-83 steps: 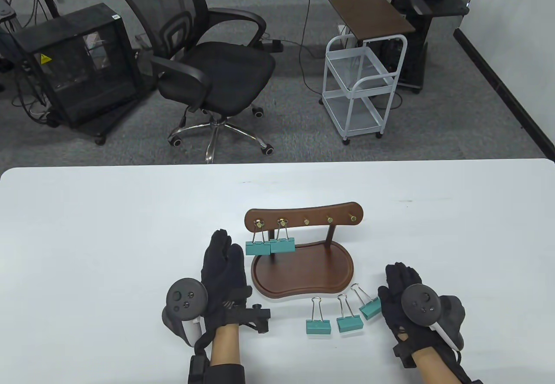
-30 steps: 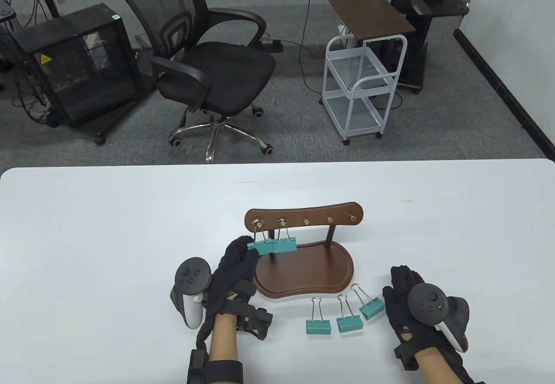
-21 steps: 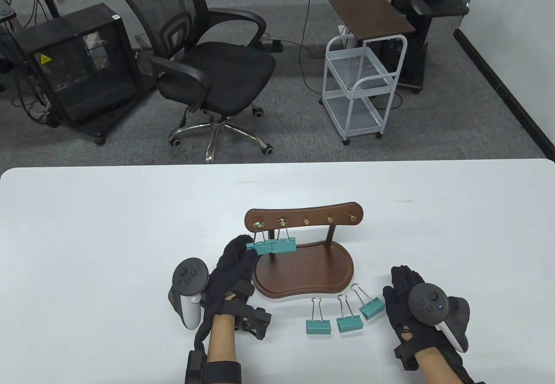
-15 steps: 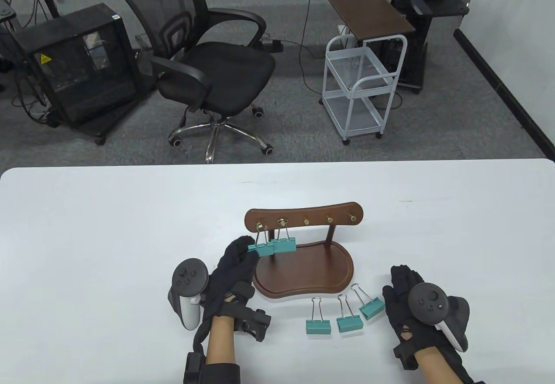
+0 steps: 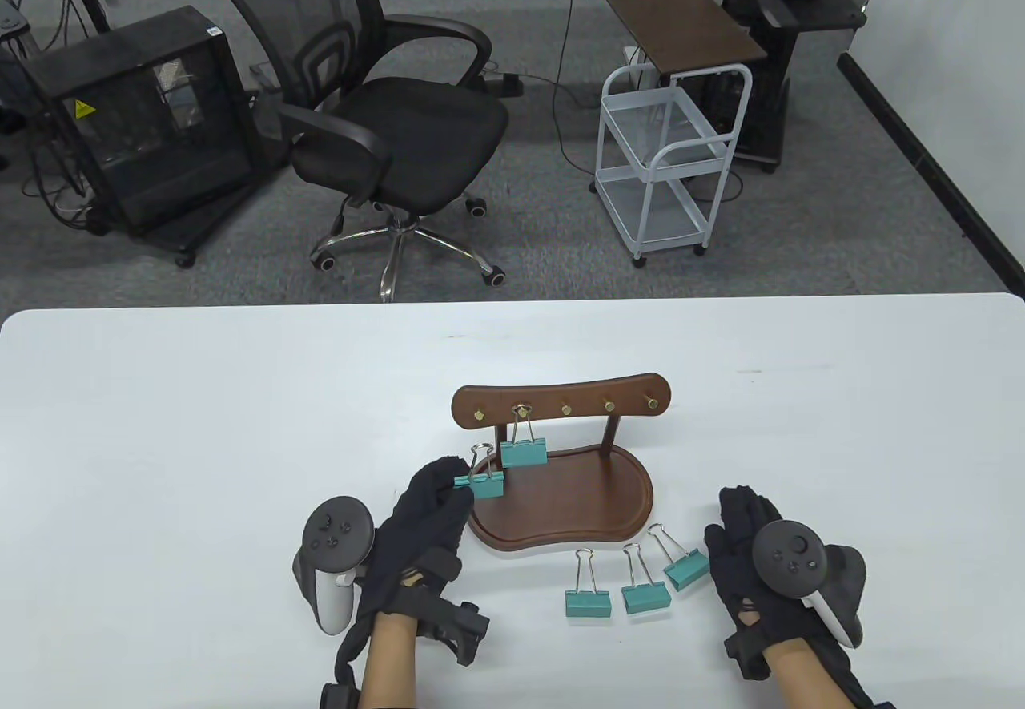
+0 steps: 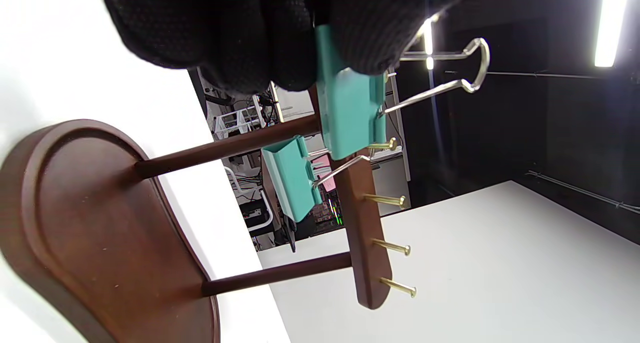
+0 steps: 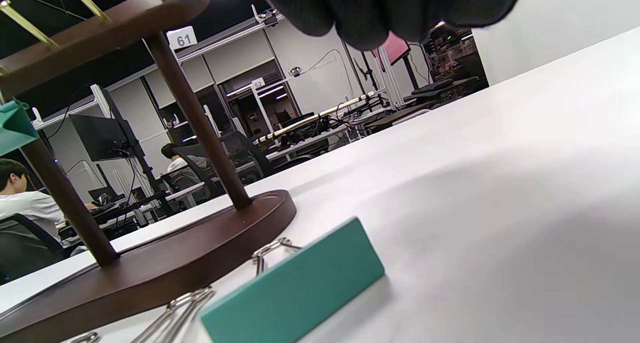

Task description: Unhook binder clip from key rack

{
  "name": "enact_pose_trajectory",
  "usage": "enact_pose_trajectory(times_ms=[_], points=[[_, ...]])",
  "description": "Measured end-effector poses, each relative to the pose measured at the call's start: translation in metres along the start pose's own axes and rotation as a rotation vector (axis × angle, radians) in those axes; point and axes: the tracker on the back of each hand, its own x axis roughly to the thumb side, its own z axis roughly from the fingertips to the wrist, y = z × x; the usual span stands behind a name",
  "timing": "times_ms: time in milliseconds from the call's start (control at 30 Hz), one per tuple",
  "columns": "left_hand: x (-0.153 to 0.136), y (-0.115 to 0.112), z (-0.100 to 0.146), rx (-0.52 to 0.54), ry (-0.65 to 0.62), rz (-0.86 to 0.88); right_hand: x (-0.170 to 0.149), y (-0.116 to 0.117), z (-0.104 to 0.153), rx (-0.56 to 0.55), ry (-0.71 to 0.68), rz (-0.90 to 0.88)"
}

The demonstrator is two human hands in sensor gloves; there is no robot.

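Observation:
The dark wooden key rack [image 5: 560, 404] stands mid-table with several brass hooks and a rounded base [image 5: 576, 509]. One teal binder clip [image 5: 524, 453] hangs from the second hook from the left. My left hand [image 5: 428, 501] pinches a second teal binder clip [image 5: 484, 485] free of the rack, in front of its left end; its wire handles are off the hook. In the left wrist view the fingers [image 6: 260, 38] grip this clip [image 6: 350, 108] by its body. My right hand [image 5: 745, 557] rests flat on the table, empty, right of the rack.
Three teal binder clips [image 5: 588, 603] [image 5: 645, 597] [image 5: 685, 569] lie on the table before the rack base, the rightmost beside my right hand. In the right wrist view that clip [image 7: 295, 293] lies close below the fingers. An office chair and a white cart stand beyond the table's far edge.
My left hand reached in, pinched the leftmost hanging clip, lifted it off its hook and drew it down toward me. The leftmost hook is now bare. The right hand stayed put.

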Motion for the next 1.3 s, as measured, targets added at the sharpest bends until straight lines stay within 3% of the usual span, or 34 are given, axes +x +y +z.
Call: enact_pose_trajectory(times_ms=[400, 667, 933, 1300], points=[[-0.011, 0.004, 0.008, -0.012, 0.008, -0.048, 0.001, 0.002, 0.000, 0.000, 0.000, 0.026], [-0.016, 0.013, 0.012, -0.074, 0.084, -0.313, 0.001, 0.002, 0.000, 0.003, -0.002, 0.027], [-0.025, 0.006, 0.012, -0.184, 0.284, -0.621, 0.003, 0.002, 0.001, -0.004, -0.014, 0.022], [-0.035, -0.011, 0.007, -0.254, 0.404, -0.821, 0.003, 0.001, 0.001, -0.011, -0.014, 0.004]])
